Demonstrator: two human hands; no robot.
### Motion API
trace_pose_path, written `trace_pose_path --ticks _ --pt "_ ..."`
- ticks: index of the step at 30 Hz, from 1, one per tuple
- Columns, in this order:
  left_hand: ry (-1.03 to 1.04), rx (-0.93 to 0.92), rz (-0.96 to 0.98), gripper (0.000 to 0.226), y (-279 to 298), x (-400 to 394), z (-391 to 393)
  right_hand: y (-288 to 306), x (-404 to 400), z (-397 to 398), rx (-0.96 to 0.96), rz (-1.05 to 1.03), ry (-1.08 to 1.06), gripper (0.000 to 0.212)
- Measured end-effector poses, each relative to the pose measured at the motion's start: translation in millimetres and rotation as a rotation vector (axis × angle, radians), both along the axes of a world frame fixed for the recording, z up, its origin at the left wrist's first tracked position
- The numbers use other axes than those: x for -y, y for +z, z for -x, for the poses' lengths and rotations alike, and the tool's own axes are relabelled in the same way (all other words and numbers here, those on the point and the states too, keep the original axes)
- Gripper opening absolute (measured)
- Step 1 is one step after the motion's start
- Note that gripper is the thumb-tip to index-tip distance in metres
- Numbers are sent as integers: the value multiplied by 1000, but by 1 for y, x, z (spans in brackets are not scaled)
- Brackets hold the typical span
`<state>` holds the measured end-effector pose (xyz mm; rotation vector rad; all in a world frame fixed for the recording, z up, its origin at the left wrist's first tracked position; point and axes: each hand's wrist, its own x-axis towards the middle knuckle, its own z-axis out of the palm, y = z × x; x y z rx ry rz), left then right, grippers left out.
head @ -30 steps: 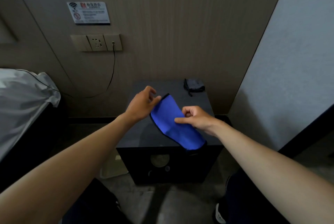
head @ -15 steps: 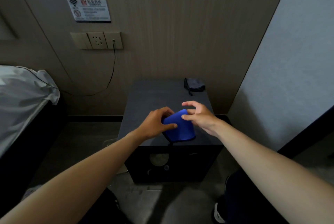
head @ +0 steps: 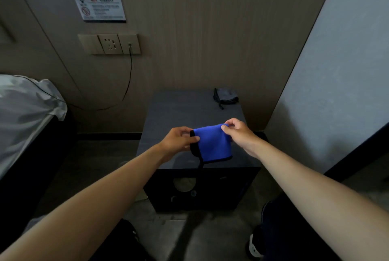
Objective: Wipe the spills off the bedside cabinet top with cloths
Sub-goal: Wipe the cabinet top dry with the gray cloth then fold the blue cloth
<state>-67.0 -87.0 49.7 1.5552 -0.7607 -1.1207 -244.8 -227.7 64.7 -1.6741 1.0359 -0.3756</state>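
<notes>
A blue cloth (head: 211,144) with a black hem hangs folded between my two hands, just above the front half of the dark bedside cabinet top (head: 179,111). My left hand (head: 179,140) pinches its left edge and my right hand (head: 237,132) pinches its upper right corner. A black loop dangles from the cloth's lower edge over the cabinet front. A second, grey cloth (head: 225,97) lies bunched at the back right corner of the top. No spill shows on the dim surface.
The cabinet stands in a corner between a wood-panelled wall and a pale wall (head: 336,81) on the right. A bed with grey bedding (head: 23,111) is at the left. A black cable (head: 128,83) hangs from the wall socket (head: 109,43).
The cloth was open and slanted a second ago, then bunched small between my hands. Now it is folded and held up by both hands, which have drawn apart.
</notes>
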Motion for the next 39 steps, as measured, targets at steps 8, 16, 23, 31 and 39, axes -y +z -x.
trace_pose_path --ticks 8,16,23,31,39 --pt "196 -232 -23 26 -22 40 5 -15 15 -1 158 -324 15 26" --pt "119 -248 -67 42 -54 91 9 -53 69 -8 139 -89 -142 26" --pt "157 37 -104 15 -69 158 1 -67 127 -21 89 -113 -276 16" --pt "192 377 -206 40 -81 232 -11 -77 197 -33 -58 54 -353 7" --pt "159 922 -256 51 -85 249 -10 -96 223 -42 -371 336 -255 43"
